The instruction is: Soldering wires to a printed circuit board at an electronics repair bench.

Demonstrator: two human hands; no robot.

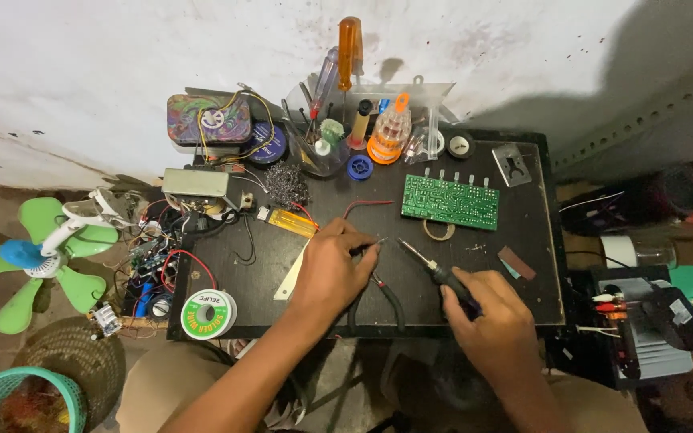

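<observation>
On the black tabletop (523,265), 2 hands work: the left hand (330,269) grips 1 pair of pliers (387,301), the right hand (495,317) grips 1 soldering iron (427,263), near 1 green circuit board (451,200) and 1 solder spool (208,313).

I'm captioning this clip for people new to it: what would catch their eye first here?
First the two hands at the front of the black board: the right hand holds a soldering iron, its tip aimed at the pliers gripped by the left hand. Behind them lies a green circuit board. Off to the far left sits a green fan.
</observation>
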